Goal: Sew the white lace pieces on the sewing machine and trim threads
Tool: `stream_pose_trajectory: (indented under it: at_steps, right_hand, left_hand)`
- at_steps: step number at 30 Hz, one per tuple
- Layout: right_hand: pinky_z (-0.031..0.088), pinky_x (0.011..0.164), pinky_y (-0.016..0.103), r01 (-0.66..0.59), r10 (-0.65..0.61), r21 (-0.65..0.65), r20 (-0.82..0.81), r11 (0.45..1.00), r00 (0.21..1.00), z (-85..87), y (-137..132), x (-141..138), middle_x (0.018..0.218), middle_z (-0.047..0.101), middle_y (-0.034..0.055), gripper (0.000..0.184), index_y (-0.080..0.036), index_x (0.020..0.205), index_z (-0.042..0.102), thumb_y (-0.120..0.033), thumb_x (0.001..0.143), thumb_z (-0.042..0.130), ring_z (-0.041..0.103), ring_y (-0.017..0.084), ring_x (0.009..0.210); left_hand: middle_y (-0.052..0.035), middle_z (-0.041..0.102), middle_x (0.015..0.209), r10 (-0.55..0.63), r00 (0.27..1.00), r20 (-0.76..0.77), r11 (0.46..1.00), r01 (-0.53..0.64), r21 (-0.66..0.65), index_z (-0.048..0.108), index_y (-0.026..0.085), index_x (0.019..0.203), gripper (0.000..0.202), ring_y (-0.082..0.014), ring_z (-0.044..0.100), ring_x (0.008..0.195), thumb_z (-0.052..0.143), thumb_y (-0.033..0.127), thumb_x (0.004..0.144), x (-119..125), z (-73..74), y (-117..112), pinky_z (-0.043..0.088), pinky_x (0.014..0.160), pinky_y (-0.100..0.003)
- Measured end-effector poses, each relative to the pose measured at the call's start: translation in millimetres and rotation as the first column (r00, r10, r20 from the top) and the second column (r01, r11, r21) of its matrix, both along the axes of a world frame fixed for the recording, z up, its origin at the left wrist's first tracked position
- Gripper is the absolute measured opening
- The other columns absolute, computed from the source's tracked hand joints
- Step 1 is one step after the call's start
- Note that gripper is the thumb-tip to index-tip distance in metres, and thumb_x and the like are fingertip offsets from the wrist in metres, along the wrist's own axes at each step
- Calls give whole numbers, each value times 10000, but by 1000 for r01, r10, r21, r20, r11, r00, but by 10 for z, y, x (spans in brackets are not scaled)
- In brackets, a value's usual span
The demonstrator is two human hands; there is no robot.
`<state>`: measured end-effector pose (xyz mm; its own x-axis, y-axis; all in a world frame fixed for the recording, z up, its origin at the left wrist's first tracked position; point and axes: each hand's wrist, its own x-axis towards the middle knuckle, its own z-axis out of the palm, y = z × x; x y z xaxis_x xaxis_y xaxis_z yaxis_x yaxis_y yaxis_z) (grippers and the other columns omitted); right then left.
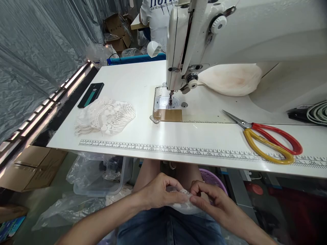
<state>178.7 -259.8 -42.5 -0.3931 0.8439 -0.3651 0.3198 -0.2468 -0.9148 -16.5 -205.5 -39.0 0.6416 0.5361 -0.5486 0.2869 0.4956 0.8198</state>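
Both grips clenched on the lace (pixel 182 205).
My left hand (pixel 158 194) and right hand (pixel 208 200) pinch its edge over my lap, below the table (pixel 143 85).

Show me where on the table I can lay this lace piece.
The lace piece fits between the lace pile and the needle plate, behind the phone toward the machine head, or between plate and scissors. Crowded: under the machine arm, around scissors and cables.

Both forearms bare, converging low over the lap. Left hand (pixel 158 194): knuckles up, fingers curled, pinch grip closed. Right hand (pixel 211 200): opposite it, fingers bent inward, pinch grip closed. Fingertips of the two hands nearly meet.
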Motion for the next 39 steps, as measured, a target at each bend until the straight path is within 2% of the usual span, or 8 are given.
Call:
stream_pose_trajectory:
  at_steps: [7, 12, 16, 20, 24, 30, 34, 39]
  right_hand:
    - [246, 529, 247, 5, -11, -127, -49, 992, 999, 44, 34, 13, 633, 351, -41, 399, -203, 718, 459, -568, 877, 432, 299, 120, 594]
    - [242, 522, 242, -7, 5, -112, -24, 994, 1000, 98, 43, -12, 635, 346, -43, 403, -201, 696, 437, -557, 884, 427, 296, 116, 593]
    - [243, 518, 234, -14, 12, -87, -15, 996, 1000, 111, 69, -20, 635, 359, -44, 392, -196, 686, 438, -535, 880, 461, 308, 110, 593]
    - [247, 509, 226, -31, 18, -120, -109, 992, 994, 96, 118, 11, 622, 334, -50, 398, -192, 687, 436, -534, 891, 443, 297, 100, 570]
    - [263, 500, 220, -68, 48, -119, -160, 991, 986, 85, 138, 51, 629, 353, -43, 399, -176, 764, 533, -524, 912, 407, 325, 100, 565]
    - [295, 523, 217, -77, 70, -71, -100, 994, 993, 75, 129, -5, 665, 447, -22, 379, -161, 813, 581, -521, 875, 482, 373, 107, 603]
    - [272, 481, 204, -54, 51, -55, -60, 997, 997, 106, 149, -67, 614, 409, -42, 352, -173, 735, 535, -491, 879, 487, 337, 92, 554]
    - [254, 453, 199, -35, 32, -83, -40, 996, 999, 138, 172, -109, 600, 373, -57, 346, -184, 737, 510, -499, 875, 483, 308, 81, 513]
  left_hand:
    - [16, 535, 638, -65, 993, 98, 998, 62, 31, 696, 108, 745, 216, -78, 420, 604, 742, 304, 668, -36, 26, 51, 313, 570, -196]
    - [34, 495, 678, -95, 989, 115, 988, 80, 131, 686, 125, 714, 226, -73, 408, 617, 797, 276, 588, -36, 18, 86, 273, 531, -193]
    - [12, 543, 674, -56, 995, 87, 995, 49, 85, 687, 107, 711, 196, -87, 450, 635, 762, 272, 635, -37, 22, 83, 323, 569, -195]
    - [-1, 566, 677, -29, 995, 92, 998, 24, 50, 688, 90, 696, 185, -82, 444, 618, 750, 256, 644, -58, 30, 98, 335, 564, -194]
    - [3, 572, 668, -42, 996, 82, 999, 39, 35, 696, 88, 695, 173, -67, 423, 584, 757, 238, 633, -74, 35, 124, 335, 545, -186]
    - [7, 575, 669, -38, 995, 91, 999, 37, 14, 708, 94, 710, 166, -63, 434, 590, 759, 233, 636, -96, 19, 115, 349, 559, -180]
    - [5, 581, 688, -11, 995, 103, 1000, 10, 13, 717, 96, 720, 203, -71, 469, 623, 783, 256, 615, -125, 24, 118, 366, 587, -180]
    - [4, 594, 679, 29, 995, 93, 1000, -29, 4, 730, 111, 757, 262, -77, 473, 626, 805, 294, 584, -118, 7, 126, 376, 588, -177]
